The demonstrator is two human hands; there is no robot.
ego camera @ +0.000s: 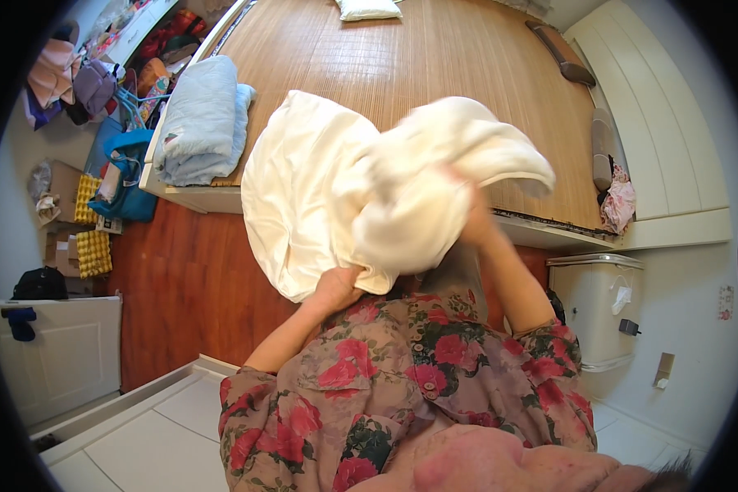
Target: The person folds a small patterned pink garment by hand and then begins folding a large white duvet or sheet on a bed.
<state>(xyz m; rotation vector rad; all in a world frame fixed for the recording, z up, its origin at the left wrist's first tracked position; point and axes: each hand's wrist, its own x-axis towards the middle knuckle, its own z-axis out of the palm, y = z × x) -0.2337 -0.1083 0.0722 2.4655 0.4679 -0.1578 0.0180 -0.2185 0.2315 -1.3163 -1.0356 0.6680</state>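
A cream-white cloth cover or quilt (307,184) hangs in front of me, partly over the near edge of the bed. My left hand (338,288) grips its lower edge close to my body. Higher and to the right, my right hand (475,212) is blurred and clasps a bunched fold of the same cloth; its fingers are mostly hidden behind the fabric. The upper right part of the cloth is lifted and blurred. Beneath it lies a bamboo mat (369,61) covering the bed.
A folded light-blue quilt (200,123) sits on the bed's left corner. At the far edge lies a white pillow (369,9). Bags, clothes and a blue tote (129,175) crowd the left side. A white cabinet (596,310) stands at right, and a white door (58,357) at lower left.
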